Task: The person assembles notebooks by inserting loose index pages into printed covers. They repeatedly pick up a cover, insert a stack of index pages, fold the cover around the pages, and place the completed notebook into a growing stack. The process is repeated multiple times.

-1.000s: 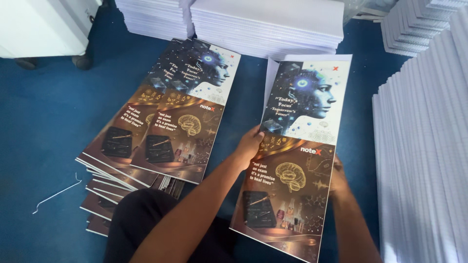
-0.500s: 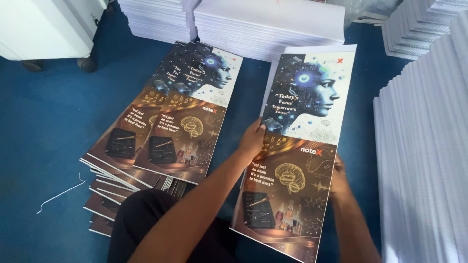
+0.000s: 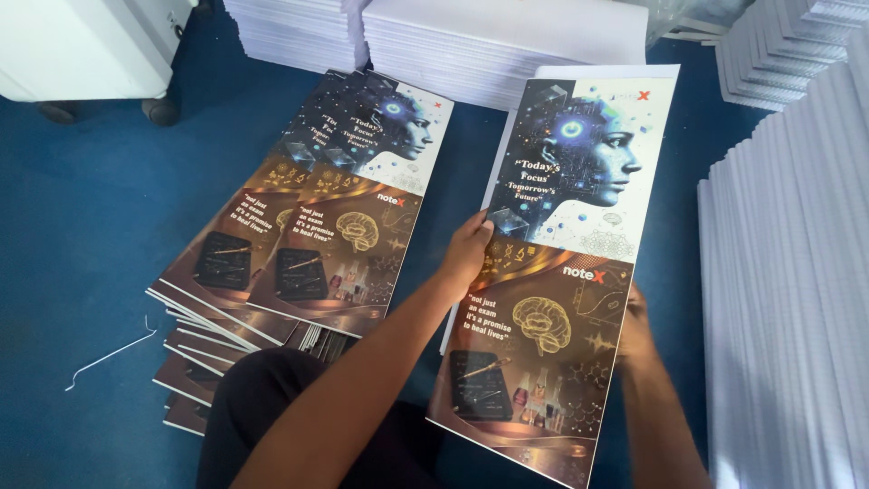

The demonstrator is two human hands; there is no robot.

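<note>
1. Lifted a bit higher and nearer the camera than half a second back: the printed cover sheet [image 3: 566,272] held in both hands; its top edge now overlaps the white stack behind it more.
2. Left hand [image 3: 468,249] grips the sheet's left long edge about midway, fingers curled over onto the printed face, thumb hidden behind.
3. Right hand [image 3: 631,319] is on the right long edge, mostly hidden behind the sheet; only knuckles and wrist show, so the exact grip cannot be told, but it is closed on the edge.
4. Cover sheet is in the air, tilted, over blue floor [image 3: 81,235], between the fanned pile and the tall white stacks on the right.
5. Under or behind the held sheet a plain white sheet [image 3: 520,136] shows along its upper left edge; cannot tell if it is being lifted too.
6. Done so far, judging by layout: a fanned pile of matching covers [image 3: 308,235] lies left of the person's knee, many sheets deep, edges staggered.
7. Left to do, as a judgement: the held sheet is not yet laid anywhere; how many covers remain cannot be seen.
8. White paper stacks [image 3: 507,41] sit at the top, more white stacks [image 3: 787,272] along the right.
9. Bent wire piece [image 3: 109,353] lies on the floor at left, well apart from the hands.
10. White appliance on wheels [image 3: 81,45] in the top left corner.
</note>
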